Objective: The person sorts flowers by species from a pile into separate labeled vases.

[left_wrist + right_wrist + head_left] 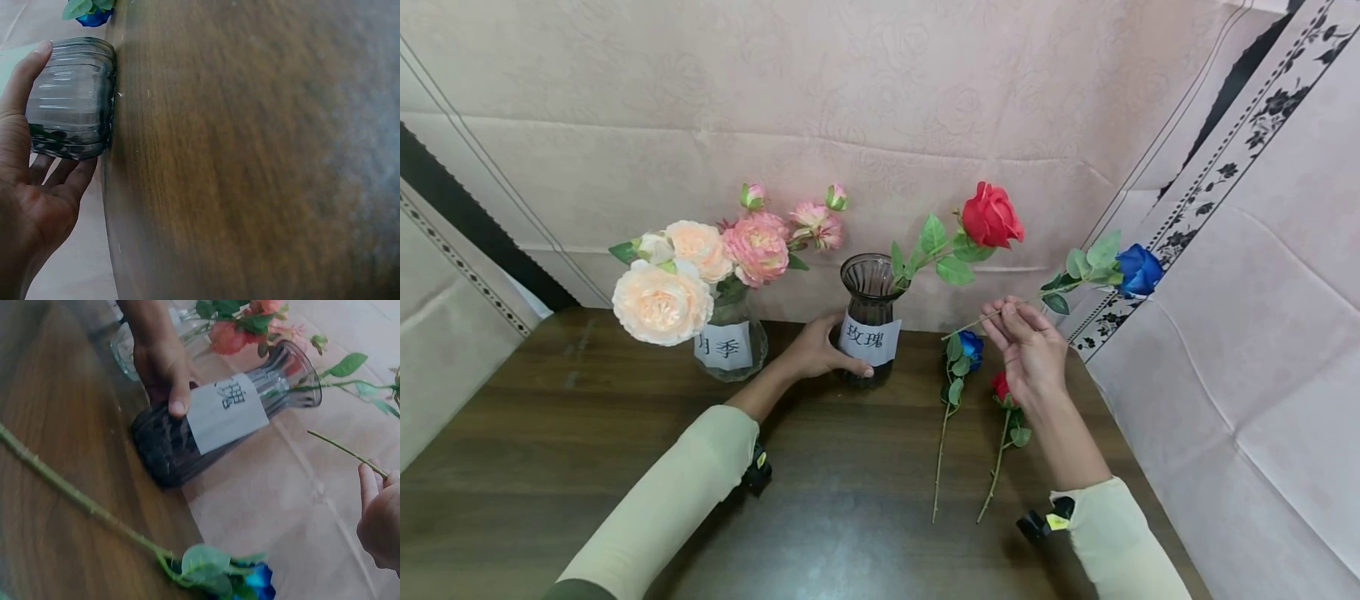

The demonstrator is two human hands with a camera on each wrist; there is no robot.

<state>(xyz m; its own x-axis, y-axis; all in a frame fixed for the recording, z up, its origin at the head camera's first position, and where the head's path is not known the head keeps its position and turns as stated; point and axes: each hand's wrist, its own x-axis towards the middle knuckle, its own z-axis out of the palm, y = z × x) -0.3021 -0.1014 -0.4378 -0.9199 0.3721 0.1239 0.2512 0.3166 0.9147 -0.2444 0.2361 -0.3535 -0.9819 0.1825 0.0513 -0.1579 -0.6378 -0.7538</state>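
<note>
My left hand (pixel 818 350) grips the dark ribbed glass vase (pixel 869 310) with a white label, its thumb across the front; the left wrist view shows several fingers behind the glass. A red rose (pixel 991 215) stands in this vase, leaning right. To the right of the vase, my right hand (pixel 1032 354) pinches the stem of a blue rose (pixel 1138 270) in the air. The stem's cut end points left toward the vase and is apart from it. Below that hand, a second blue rose (pixel 972 350) and another red rose (pixel 1002 387) lie on the table.
A clear glass vase (pixel 758 342) with a label stands at the left, holding peach flowers (pixel 662 302) and pink flowers (pixel 758 248). The brown wooden table (pixel 820 517) ends at a pale patterned cloth (pixel 850 100) behind. Another cloth (pixel 1262 333) hangs along the right side.
</note>
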